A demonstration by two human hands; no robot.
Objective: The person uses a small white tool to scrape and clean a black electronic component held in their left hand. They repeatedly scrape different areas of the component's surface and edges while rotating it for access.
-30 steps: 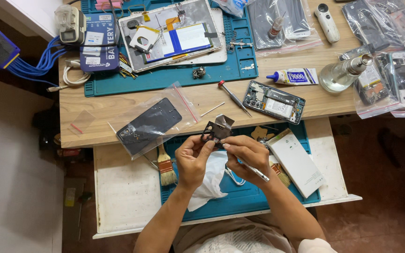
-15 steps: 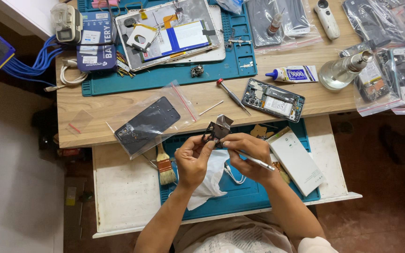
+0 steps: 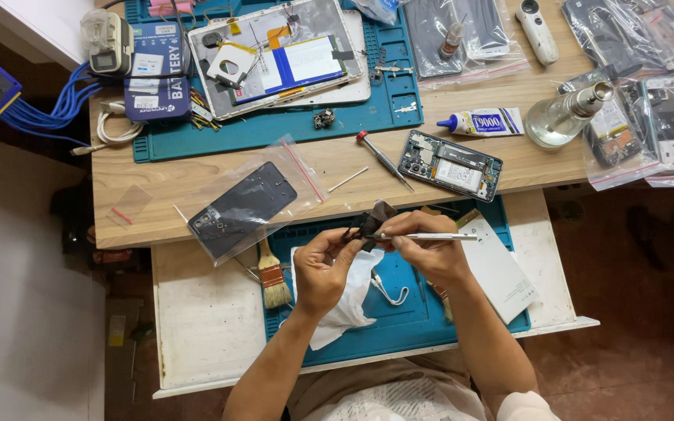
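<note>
**Small dark part worked with a metal tool over the drawer mat**

A small dark part (image 3: 370,222), irregular and matte, sits above the near edge of the wooden desk (image 3: 157,187), over the pulled-out drawer. The left hand (image 3: 323,269) pinches it, fingertips closed on its lower left side. The right hand (image 3: 428,248) has its fingers clamped together around a thin, shiny metal tool (image 3: 431,236), held level with its tip touching the part.

Under the hands lies a teal rubbery mat (image 3: 399,327) in the white drawer (image 3: 204,320). On the mat are a crumpled white cloth (image 3: 349,300), a thin white looped cable (image 3: 390,290) and a flat white rectangular slab (image 3: 497,269). A brush (image 3: 273,279) with a wooden handle and pale bristles lies at the mat's left edge.

On the desk just beyond the part, a clear plastic bag (image 3: 255,199) holds a black, glossy phone back. To the right lie a screwdriver (image 3: 382,158) with a red end and an opened phone (image 3: 450,165) with its boards bare. Farther right are a white glue tube (image 3: 481,122) and a clear round glass bottle (image 3: 567,118) with a metal top. At the far side, a second teal mat (image 3: 274,129) carries an opened tablet (image 3: 278,58).
</note>
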